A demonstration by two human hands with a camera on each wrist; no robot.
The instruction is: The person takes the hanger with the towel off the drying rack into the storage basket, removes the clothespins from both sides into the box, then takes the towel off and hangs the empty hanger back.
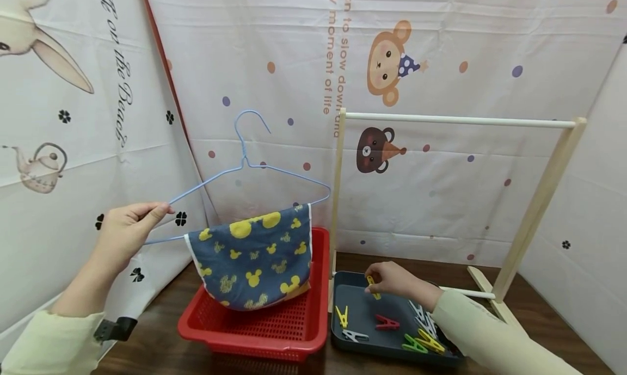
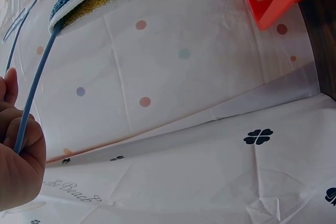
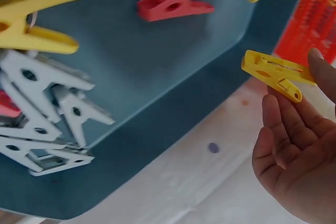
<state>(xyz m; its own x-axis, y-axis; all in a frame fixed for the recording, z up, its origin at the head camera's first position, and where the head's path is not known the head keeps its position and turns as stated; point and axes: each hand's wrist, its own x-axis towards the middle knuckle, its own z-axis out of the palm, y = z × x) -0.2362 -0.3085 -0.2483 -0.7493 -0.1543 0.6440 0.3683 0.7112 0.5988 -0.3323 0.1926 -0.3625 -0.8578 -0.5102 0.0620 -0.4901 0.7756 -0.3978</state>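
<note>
Blue wire hanger (image 1: 244, 158) left of center, patterned towel (image 1: 253, 260) draped over its bar. Left hand (image 1: 128, 228)'s pinching the hanger. Lower right, right hand (image 1: 395, 280)'s pinching a yellow clothespin (image 1: 375, 291).

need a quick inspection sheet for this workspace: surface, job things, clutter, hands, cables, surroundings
surface: dark wood-grain table
job's things: blue hanger held up, patterned cloth draped over its lower bar; yellow clothespin above the dark tray; wooden rack with a white rail; red basket beside the tray
clutter: loose clothespins in the tray, yellow, red, green and pale grey, some overlapping
left hand: grips the hanger near one end
right hand: pinches the yellow clothespin
cables: nothing seen
surroundings: white printed sheets behind and to the left, with animals, dots and lettering
</note>
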